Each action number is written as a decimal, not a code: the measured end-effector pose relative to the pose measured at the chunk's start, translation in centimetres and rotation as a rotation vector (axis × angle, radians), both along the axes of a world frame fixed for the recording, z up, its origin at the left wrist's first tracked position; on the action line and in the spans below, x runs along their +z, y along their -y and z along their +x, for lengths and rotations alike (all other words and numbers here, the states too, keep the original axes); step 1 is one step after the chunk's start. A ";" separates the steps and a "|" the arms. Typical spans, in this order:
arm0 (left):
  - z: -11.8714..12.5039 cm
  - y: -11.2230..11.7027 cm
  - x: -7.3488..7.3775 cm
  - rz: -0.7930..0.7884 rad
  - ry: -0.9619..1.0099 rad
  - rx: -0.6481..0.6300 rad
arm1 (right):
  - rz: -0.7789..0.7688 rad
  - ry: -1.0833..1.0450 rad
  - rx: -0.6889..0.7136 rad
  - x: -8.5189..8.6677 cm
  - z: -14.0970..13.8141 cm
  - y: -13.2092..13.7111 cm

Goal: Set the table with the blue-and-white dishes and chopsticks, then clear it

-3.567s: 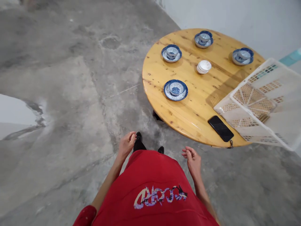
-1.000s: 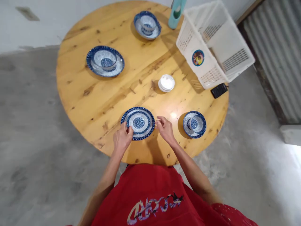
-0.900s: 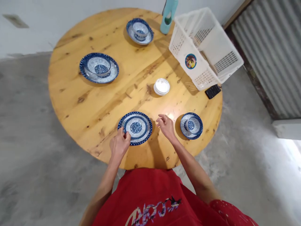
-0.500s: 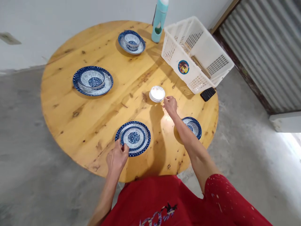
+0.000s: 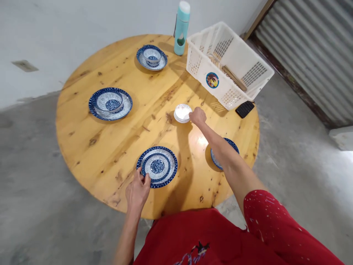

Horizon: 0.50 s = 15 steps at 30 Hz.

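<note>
- My right hand (image 5: 198,116), just right of the frame's centre, has its curled fingertips at the right edge of a small stack of round white dishes (image 5: 182,111); whether they pinch the rim or only touch it, I cannot tell.
- That stack sits on the round yellow wooden table (image 5: 96,158), in the centre of the frame, upright; I can't count its dishes.
- My left hand (image 5: 137,191), lower left of centre, has thumb and forefinger apart at the lower-left edge of a round blue-and-white patterned plate (image 5: 173,169) with a glassy-looking bowl (image 5: 157,166) on it; I can't make out any grip.
- I judge the step in hand as taking hold of the white dishes.
- The next move, as I judge it, calls for a sure pinch on the rim, so that one dish can part from the stack without the others sliding.
- My left hand, I'd say, needs only to stay light, so the plate doesn't shift.
- At the upper right stands a white perforated plastic basket (image 5: 199,66), with a turquoise bottle (image 5: 182,27) just left of it.
</note>
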<state>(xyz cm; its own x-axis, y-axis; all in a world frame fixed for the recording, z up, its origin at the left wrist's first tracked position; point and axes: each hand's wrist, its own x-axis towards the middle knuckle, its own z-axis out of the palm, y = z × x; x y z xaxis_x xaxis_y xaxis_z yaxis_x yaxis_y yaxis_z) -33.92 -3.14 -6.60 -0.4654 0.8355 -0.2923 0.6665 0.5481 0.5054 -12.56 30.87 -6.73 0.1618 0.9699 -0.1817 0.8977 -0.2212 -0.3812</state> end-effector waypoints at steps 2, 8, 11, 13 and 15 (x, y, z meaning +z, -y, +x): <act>0.0 0.0 -0.1 0.005 0.022 0.013 | -0.009 -0.040 -0.022 0.0 0.0 -0.1; 0.0 -0.1 0.1 -0.009 0.093 0.034 | 0.056 -0.101 -0.036 0.1 0.4 0.1; -0.2 0.1 0.0 -0.002 0.090 0.059 | 0.086 -0.107 -0.014 0.4 0.9 0.4; -0.3 0.6 -0.1 0.019 0.085 0.111 | 0.113 -0.129 0.017 0.9 1.7 0.6; -0.5 1.5 -0.2 0.043 0.064 0.160 | 0.159 -0.178 0.046 1.6 3.4 0.7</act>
<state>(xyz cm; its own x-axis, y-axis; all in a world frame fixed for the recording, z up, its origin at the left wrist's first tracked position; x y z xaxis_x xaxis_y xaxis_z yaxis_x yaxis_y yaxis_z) -34.43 -4.67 -6.81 -0.5750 0.7645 -0.2913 0.5378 0.6216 0.5696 -9.16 30.18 -5.14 0.0954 0.9943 -0.0482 0.8209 -0.1060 -0.5611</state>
